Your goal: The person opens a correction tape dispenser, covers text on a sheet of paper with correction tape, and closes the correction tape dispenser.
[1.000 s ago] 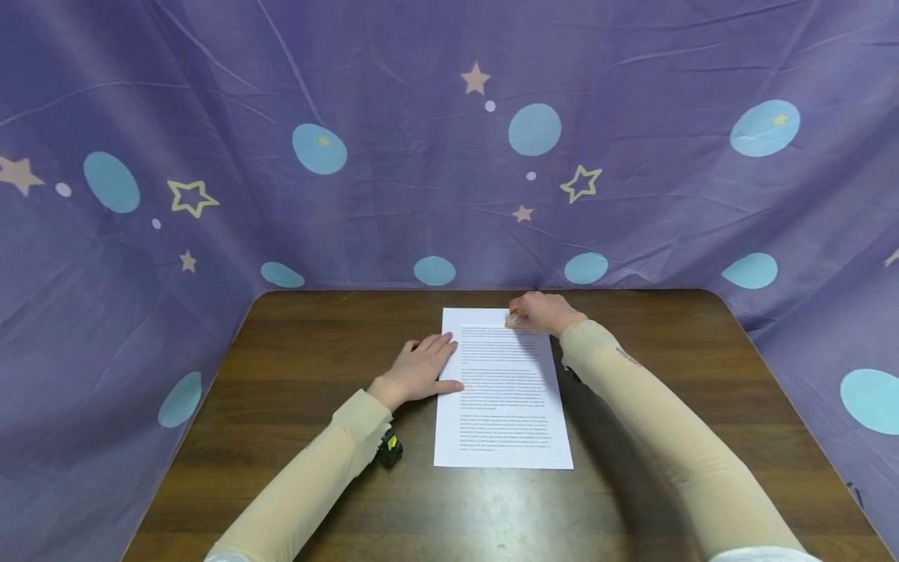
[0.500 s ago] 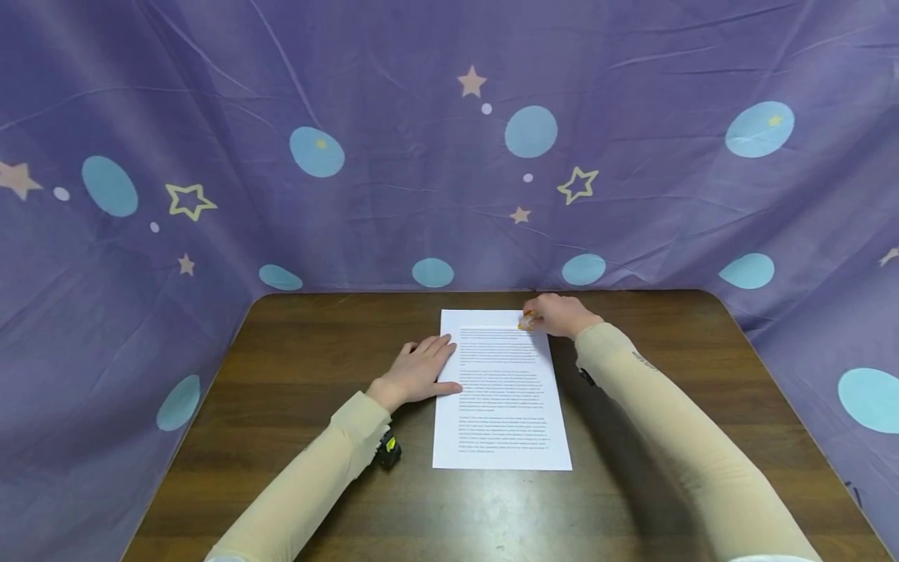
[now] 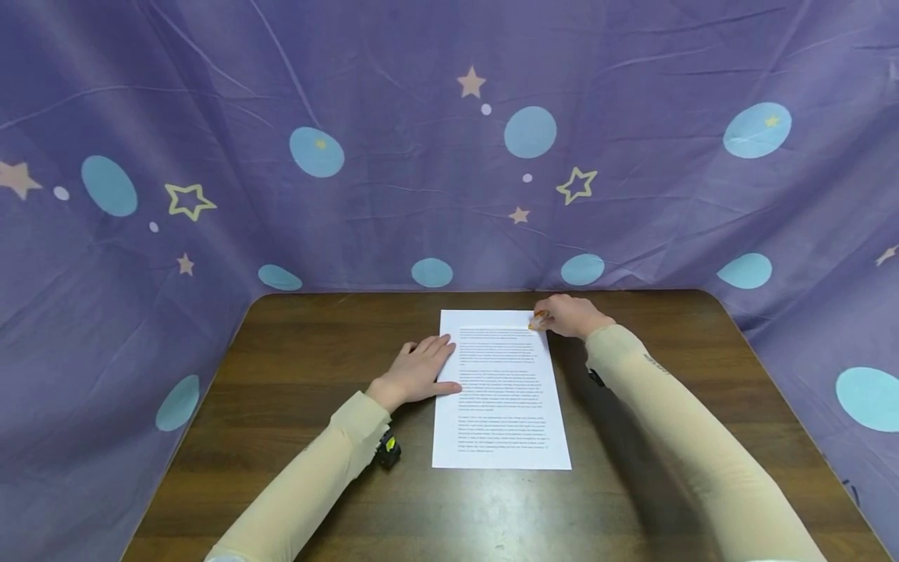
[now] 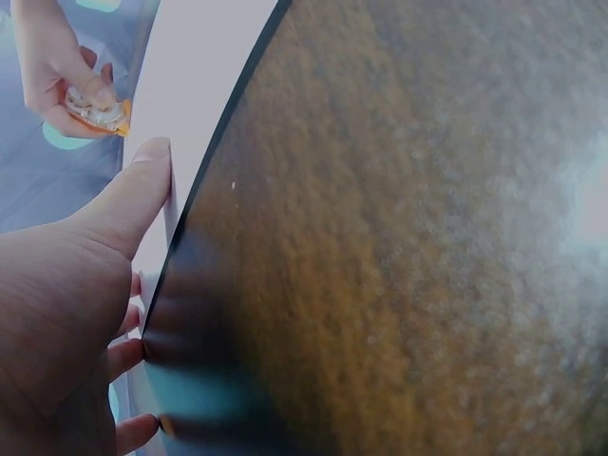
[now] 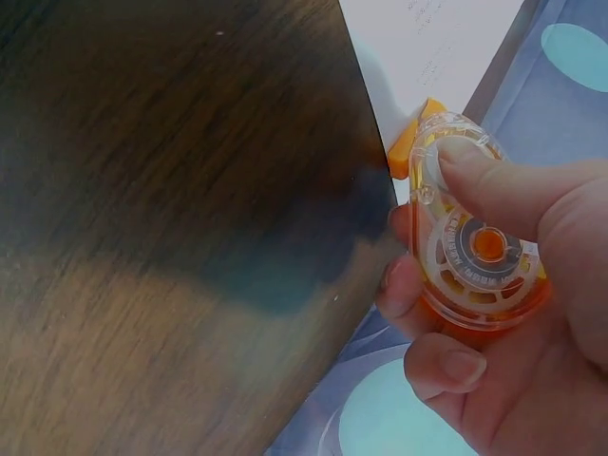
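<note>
A sheet of printed paper [image 3: 502, 390] lies flat on the table. My left hand [image 3: 417, 371] rests at its left edge with fingers spread, and the thumb touches the margin. In my right hand [image 3: 570, 314] I hold a correction tape [image 5: 475, 242] with a clear body and orange parts. The thumb presses on its near side and the other fingers curl behind it. Its orange tip is at the paper's upper right, near the end of the top text line. A pale strip runs along the top of the text. The right hand also shows in the left wrist view.
The brown wooden table [image 3: 316, 343] carries the paper in its middle. Behind and at the sides hangs a purple curtain [image 3: 393, 156] with stars and blue ovals, close against the table's back edge. A black wrist device [image 3: 389, 450] sits under the left sleeve.
My right hand has slid rightward with the correction tape, along the top of the text to the paper's right margin. The left hand has stayed in place on the paper.
</note>
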`<control>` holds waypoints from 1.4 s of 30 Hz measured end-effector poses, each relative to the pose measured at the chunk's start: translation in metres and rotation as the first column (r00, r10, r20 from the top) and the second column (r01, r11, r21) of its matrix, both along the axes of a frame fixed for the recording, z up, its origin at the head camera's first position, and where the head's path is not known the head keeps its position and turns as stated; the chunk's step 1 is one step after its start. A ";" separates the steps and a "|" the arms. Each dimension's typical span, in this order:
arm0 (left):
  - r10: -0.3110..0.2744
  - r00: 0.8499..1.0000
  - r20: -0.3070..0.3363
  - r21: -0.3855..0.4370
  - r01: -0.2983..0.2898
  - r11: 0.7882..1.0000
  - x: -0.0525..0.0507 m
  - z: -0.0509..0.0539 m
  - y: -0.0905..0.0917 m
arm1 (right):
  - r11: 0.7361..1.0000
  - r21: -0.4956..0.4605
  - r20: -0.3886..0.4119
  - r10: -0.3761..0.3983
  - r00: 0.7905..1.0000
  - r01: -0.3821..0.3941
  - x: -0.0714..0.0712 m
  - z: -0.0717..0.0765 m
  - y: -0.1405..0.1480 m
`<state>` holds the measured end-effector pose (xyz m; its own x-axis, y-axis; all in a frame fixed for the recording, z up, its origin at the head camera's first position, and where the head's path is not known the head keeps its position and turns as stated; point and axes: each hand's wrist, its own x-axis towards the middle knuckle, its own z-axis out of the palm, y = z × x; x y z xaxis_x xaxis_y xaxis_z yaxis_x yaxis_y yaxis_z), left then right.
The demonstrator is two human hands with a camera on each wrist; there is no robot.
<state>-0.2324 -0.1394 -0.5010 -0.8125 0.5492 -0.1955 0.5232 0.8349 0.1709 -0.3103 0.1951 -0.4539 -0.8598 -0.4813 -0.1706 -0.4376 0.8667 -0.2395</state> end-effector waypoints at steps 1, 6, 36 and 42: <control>-0.001 1.000 0.002 -0.004 0.001 1.000 0.000 0.000 0.000 | 1.000 -0.002 0.002 -0.001 1.000 0.001 0.000 0.000 0.000; -0.006 1.000 0.008 -0.016 0.006 1.000 0.001 0.002 0.000 | 1.000 0.013 -0.007 0.015 1.000 -0.015 0.000 0.000 -0.001; 0.001 1.000 0.003 0.021 -0.001 1.000 0.004 0.006 -0.001 | 0.981 -0.084 -0.006 0.178 0.984 -0.178 -0.005 0.001 -0.064; 0.003 1.000 -0.001 0.006 -0.003 1.000 0.004 0.004 -0.001 | 0.983 -0.079 0.004 0.165 0.986 -0.164 -0.005 -0.007 -0.068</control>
<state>-0.2286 -0.1401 -0.4966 -0.8143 0.5481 -0.1912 0.5211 0.8353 0.1753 -0.3157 0.1275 -0.4604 -0.7659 -0.6284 -0.1360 -0.5699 0.7615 -0.3090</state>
